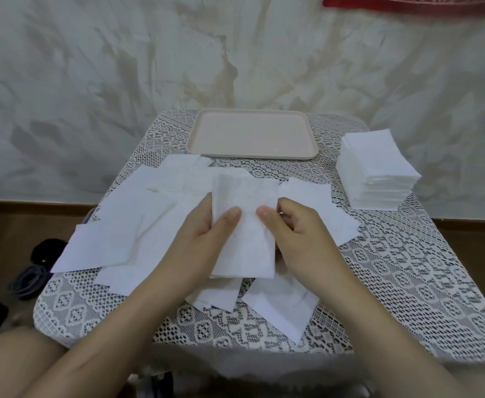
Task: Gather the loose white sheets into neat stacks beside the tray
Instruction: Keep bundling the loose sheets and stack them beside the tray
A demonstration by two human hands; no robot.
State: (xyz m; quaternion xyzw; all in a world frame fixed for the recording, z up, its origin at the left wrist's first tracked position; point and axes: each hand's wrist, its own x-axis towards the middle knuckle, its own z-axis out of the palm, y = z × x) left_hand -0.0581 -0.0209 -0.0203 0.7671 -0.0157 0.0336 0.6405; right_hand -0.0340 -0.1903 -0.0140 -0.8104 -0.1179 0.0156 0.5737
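My left fingers are mostly hidden behind the sheet [244, 225], and the dark things [43, 251] on the floor at the left are hard to make out. My left hand [201, 237] and right hand [298, 234] both pinch that sheet, thumbs on its front, over the loose sheets [126, 214] strewn across the table [393, 282]. A neat stack [379, 170] sits far right, near the tray [252, 136].

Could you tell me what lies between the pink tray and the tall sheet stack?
In the head view, only bare lace tablecloth separates the pale pink rectangular tray from the tall stack of white sheets.
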